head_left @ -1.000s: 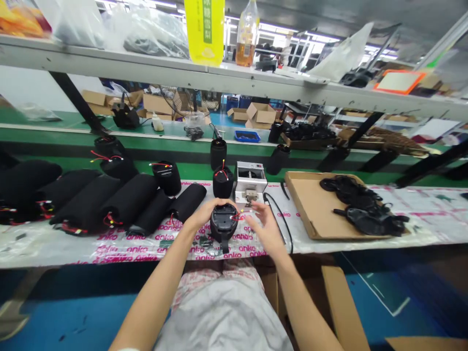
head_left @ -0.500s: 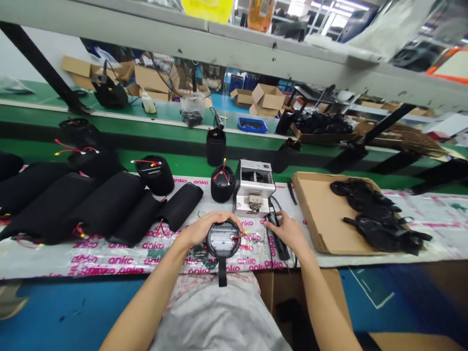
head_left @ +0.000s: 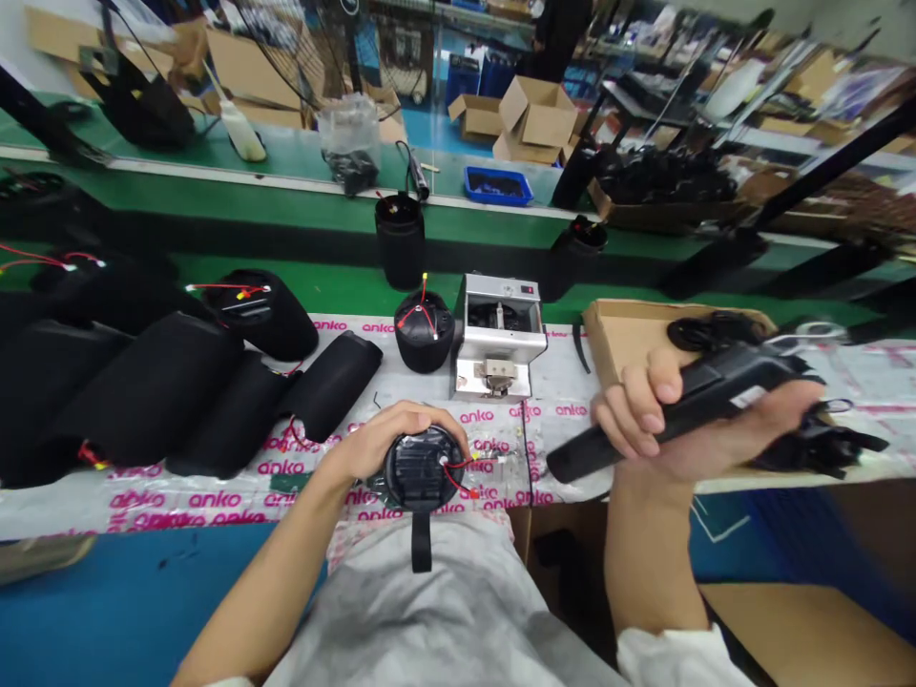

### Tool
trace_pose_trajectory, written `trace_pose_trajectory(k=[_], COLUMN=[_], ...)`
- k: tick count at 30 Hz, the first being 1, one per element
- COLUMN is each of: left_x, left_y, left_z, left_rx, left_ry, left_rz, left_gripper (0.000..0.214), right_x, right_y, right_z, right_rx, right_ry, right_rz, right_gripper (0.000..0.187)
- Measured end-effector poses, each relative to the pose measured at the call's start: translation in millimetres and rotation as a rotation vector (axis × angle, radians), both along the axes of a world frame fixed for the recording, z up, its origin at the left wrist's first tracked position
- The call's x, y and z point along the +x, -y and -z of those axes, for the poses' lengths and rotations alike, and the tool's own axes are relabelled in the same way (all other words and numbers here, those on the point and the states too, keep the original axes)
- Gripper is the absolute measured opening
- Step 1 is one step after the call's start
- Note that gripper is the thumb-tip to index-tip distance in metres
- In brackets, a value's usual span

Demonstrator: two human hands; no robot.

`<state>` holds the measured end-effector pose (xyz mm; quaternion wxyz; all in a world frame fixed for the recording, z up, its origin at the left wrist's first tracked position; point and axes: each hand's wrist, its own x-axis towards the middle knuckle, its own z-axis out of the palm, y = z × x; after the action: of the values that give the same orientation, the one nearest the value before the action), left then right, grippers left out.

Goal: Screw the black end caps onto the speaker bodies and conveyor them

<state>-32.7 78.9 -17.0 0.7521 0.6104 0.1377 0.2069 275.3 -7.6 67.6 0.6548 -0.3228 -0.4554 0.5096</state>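
My left hand (head_left: 390, 439) is curled round the rim of a round black housing (head_left: 422, 472), which has a ribbed end, red wires with small connectors and a black strap hanging toward me. My right hand (head_left: 658, 420) is raised above the right side of the bench, its fingers wrapped round a black hand tool (head_left: 708, 382) that looks like an electric screwdriver. The tool is tilted, its narrow end pointing down and left. A small silver machine (head_left: 499, 334) stands just beyond the housing, with a black cylinder (head_left: 424, 334) with red wires upright beside it.
Several black fabric-covered cylinders (head_left: 150, 382) lie at the left. A shallow cardboard tray (head_left: 615, 334) with black parts sits behind my right hand. Beyond the green belt (head_left: 322, 272) are a blue tray (head_left: 497, 186) and a bagged item (head_left: 350, 143).
My right hand has lifted the black tool off the bench, up and to the right. My left hand still holds the housing, now tilted slightly differently. The view has dipped lower.
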Motion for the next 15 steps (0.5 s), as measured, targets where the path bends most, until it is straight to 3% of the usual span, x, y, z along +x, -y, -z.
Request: trace_pose_trajectory(k=[4, 6, 9, 12, 15], left_x=[-1, -1, -1, -1, 0], left_y=[2, 3, 4, 4, 3], left_z=[-2.9, -3.7, -3.8, -3.6, -3.9], left_rx=[0.016, 0.015, -0.01, -0.034, -0.055], left_ry=[-0.007, -0.008, -0.005, -0.004, -0.02], left_rz=[-0.01, -0.018, -0.019, -0.011, -0.014], left_gripper=[0.052, 0.053, 0.052, 0.051, 0.051], right_x=[-44, -58, -68, -71, -74], right_y=[-27, -43, -66, -80, -84], right_z=[-22.5, -17.3, 6.3, 29.2, 37.7], right_rx=[0.313, 0.438, 0.564, 0.541, 0.45], right_ry=[0.132, 0.148, 0.137, 0.153, 0.103], right_rz=[0.175, 0.236, 0.211, 0.211, 0.259], right_gripper=[0.07, 0.074, 0.074, 0.073, 0.077])
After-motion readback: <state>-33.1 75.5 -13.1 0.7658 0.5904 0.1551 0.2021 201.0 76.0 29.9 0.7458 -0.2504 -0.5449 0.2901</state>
